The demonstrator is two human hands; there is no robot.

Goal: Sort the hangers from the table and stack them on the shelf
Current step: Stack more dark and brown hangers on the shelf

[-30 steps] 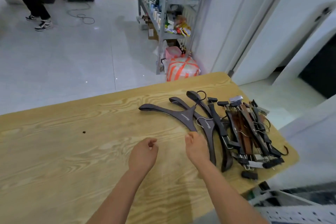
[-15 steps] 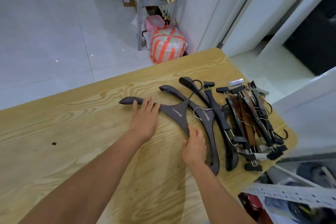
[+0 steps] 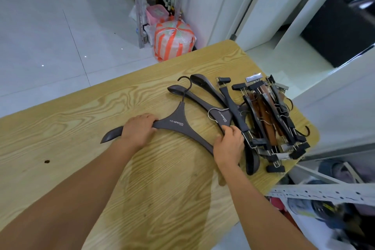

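Gripping dark hanger [image 3: 176,126], L hand [image 3: 139,129], R hand [image 3: 229,145], fingers [image 3: 146,118] curled round, rt tip hidden

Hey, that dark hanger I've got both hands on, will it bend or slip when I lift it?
Probably stiff: the hanger looks thick and solid between the left hand and right hand. Its smooth finish may be slippery, so grip firmly. Its hook crosses a second hanger, so it could snag when lifted.
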